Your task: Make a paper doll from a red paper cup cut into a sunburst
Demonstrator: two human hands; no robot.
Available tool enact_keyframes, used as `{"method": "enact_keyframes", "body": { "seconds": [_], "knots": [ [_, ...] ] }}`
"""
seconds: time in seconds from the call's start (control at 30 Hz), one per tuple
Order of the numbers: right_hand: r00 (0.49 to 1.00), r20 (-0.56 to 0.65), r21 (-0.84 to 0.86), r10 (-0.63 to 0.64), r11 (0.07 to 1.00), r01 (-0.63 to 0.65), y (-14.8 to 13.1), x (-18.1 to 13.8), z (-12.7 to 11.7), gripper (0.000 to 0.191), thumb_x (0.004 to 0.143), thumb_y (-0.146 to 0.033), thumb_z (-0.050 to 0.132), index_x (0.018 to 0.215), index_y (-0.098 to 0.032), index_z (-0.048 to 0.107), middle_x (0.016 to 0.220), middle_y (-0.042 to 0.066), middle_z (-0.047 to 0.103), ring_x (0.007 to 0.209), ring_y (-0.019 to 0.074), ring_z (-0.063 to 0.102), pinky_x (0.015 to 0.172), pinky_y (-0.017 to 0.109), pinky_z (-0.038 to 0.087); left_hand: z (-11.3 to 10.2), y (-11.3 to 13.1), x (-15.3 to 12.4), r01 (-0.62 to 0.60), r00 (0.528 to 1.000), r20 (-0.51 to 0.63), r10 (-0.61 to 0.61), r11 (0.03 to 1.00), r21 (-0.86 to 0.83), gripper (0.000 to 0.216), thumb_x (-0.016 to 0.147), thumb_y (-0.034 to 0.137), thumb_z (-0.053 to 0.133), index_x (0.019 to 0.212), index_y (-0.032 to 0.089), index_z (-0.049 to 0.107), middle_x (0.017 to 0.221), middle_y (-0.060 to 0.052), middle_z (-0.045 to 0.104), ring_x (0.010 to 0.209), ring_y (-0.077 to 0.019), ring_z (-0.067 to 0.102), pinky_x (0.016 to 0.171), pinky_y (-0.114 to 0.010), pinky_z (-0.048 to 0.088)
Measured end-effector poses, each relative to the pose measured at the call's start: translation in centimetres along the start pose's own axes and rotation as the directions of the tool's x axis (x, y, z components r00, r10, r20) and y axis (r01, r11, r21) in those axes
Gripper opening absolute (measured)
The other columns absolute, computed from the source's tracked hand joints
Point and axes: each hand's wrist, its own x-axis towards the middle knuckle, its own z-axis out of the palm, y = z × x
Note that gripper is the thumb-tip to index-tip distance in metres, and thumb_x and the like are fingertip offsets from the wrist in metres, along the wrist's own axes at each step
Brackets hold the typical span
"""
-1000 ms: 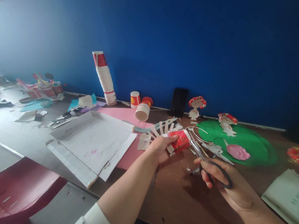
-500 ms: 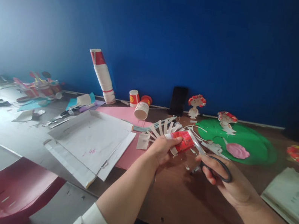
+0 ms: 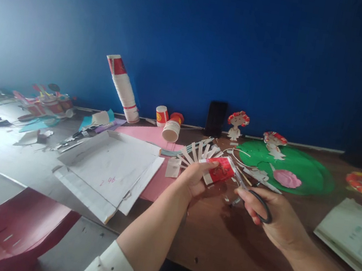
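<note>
My left hand (image 3: pixel 195 177) pinches a red and white paper-cup piece (image 3: pixel 222 172), thumb on top, above the brown table. In my right hand (image 3: pixel 272 213) are scissors (image 3: pixel 262 206) with black handles, fingers wrapped around them. Their metal blades lie along the right edge of the red piece; I cannot tell how far they reach into it. Several white paper strips (image 3: pixel 195 151) fan out just behind my left hand. Small white scraps lie on the table around the scissors.
A white box lid (image 3: pixel 106 167) lies at left, over pink paper (image 3: pixel 154 191). Behind stand a leaning cup stack (image 3: pixel 126 91), a black phone (image 3: pixel 216 119) and a paper figure (image 3: pixel 237 125). Green sheets (image 3: pixel 316 174) bear a pink paper shape (image 3: pixel 286 178). An open book (image 3: pixel 354 238) is at right.
The scissors' handles have come closer together as my right fingers close. My left hand keeps its hold on the red piece, almost in place. The whole view has shifted slightly.
</note>
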Motion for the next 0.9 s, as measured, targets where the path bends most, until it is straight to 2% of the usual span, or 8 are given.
{"method": "enact_keyframes", "body": {
  "seconds": [0.13, 0.3, 0.4, 0.57, 0.73, 0.9],
  "knots": [
    [0.999, 0.034, -0.074, 0.033, 0.997, -0.030, 0.2, -0.2, -0.4, 0.035, 0.078, -0.056, 0.071, 0.070, -0.022, 0.068, 0.054, -0.003, 0.051, 0.049, 0.0108, 0.045, 0.046, 0.026, 0.036, -0.5, 0.4, 0.0, 0.045, 0.997, 0.069, -0.041, 0.998, -0.053, 0.025, 0.092, 0.034, 0.060, 0.097, 0.011, 0.070, 0.087, -0.011, 0.072, 0.082, -0.0230, 0.070, 0.081, -0.035, 0.054],
    [0.991, 0.063, -0.051, 0.115, 0.992, -0.112, 0.5, -0.3, -0.7, 0.041, 0.073, -0.057, 0.075, 0.093, -0.021, 0.074, 0.060, -0.002, 0.059, 0.051, 0.0123, 0.050, 0.048, 0.028, 0.042, -0.5, 0.3, 0.3, 0.048, 0.998, 0.050, -0.046, 0.998, -0.037, 0.008, 0.088, 0.013, 0.062, 0.092, 0.009, 0.068, 0.082, -0.009, 0.072, 0.073, -0.0180, 0.070, 0.080, -0.031, 0.056],
    [0.991, 0.084, -0.010, 0.103, 0.995, -0.103, 0.6, -0.4, -0.6, 0.045, 0.075, -0.060, 0.073, 0.099, -0.021, 0.073, 0.061, -0.001, 0.061, 0.052, 0.0136, 0.053, 0.053, 0.031, 0.046, -0.2, 0.0, 0.3, -0.004, 0.999, 0.052, 0.004, 1.000, -0.004, 0.007, 0.085, 0.010, 0.064, 0.090, 0.009, 0.068, 0.081, -0.010, 0.073, 0.073, -0.0192, 0.071, 0.080, -0.033, 0.057],
    [0.988, 0.124, 0.052, 0.089, 0.994, -0.096, 0.5, -0.9, -0.6, 0.040, 0.081, -0.060, 0.067, 0.088, -0.020, 0.071, 0.063, -0.001, 0.060, 0.055, 0.0135, 0.054, 0.057, 0.031, 0.046, 0.2, -0.1, 0.4, -0.078, 0.997, 0.023, 0.078, 0.997, 0.003, 0.007, 0.082, 0.010, 0.070, 0.087, 0.006, 0.070, 0.079, -0.010, 0.072, 0.069, -0.0198, 0.070, 0.080, -0.035, 0.058],
    [0.987, 0.120, 0.091, 0.111, 0.988, -0.123, 0.7, -1.3, -0.8, 0.043, 0.082, -0.062, 0.065, 0.090, -0.020, 0.069, 0.061, -0.002, 0.057, 0.052, 0.0127, 0.050, 0.054, 0.030, 0.041, 0.1, -0.1, 0.4, -0.101, 0.995, 0.010, 0.101, 0.995, 0.003, 0.008, 0.082, 0.011, 0.069, 0.088, 0.005, 0.070, 0.078, -0.010, 0.072, 0.067, -0.0182, 0.069, 0.076, -0.032, 0.058],
    [0.993, 0.046, -0.003, 0.107, 0.994, -0.107, 0.9, -1.5, -0.6, 0.040, 0.083, -0.060, 0.065, 0.071, -0.021, 0.063, 0.057, -0.003, 0.052, 0.051, 0.0106, 0.047, 0.052, 0.028, 0.038, 0.2, -0.1, 0.4, -0.076, 0.997, 0.018, 0.076, 0.997, -0.001, 0.007, 0.085, 0.010, 0.065, 0.087, 0.005, 0.070, 0.076, -0.010, 0.072, 0.066, -0.0179, 0.069, 0.075, -0.031, 0.059]
  ]
}}
